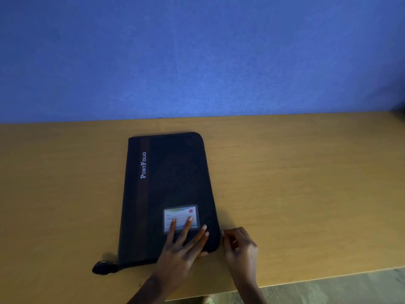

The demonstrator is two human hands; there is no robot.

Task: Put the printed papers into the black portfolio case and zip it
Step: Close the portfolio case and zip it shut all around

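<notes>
The black portfolio case [168,185] lies closed and flat on the wooden table [295,172], with "PortFolio" printed along a brown stripe and a clear card pocket [181,217] near its front. My left hand [182,251] presses flat on the cover, fingers spread over the card pocket. My right hand [240,249] is pinched at the case's right edge near the front corner, apparently on the zipper pull, which is too small to make out. No printed papers are in view.
A black tab or strap end [103,267] sticks out from the case's front left corner. A blue wall [197,58] rises behind the table. The table's front edge [328,278] runs close to my hands, with floor beyond it.
</notes>
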